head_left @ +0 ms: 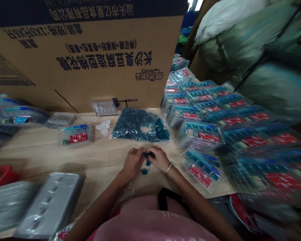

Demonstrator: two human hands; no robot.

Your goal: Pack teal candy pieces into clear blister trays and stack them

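Observation:
Close together over the wooden table (100, 174), my left hand (133, 161) and my right hand (160, 158) both have their fingers closed on small dark teal pieces (148, 154). Just below the fingers, a loose teal piece (144, 171) lies on the tabletop. Beyond my hands rests a clear plastic bag (132, 125) of the same teal pieces, some of them by its right end. To the right of my right hand lies a clear plastic case (200, 170) with teal pieces, a blue stick-like item and a red patterned packet inside.
A large cardboard box (102, 73) stands at the back. Stacks of filled clear cases (199, 134) crowd the right side. On the left are another filled case (76, 135), a stack of empty clear trays (51, 204) and a red bin (5, 175). Crumpled white paper (103, 127) lies near the bag.

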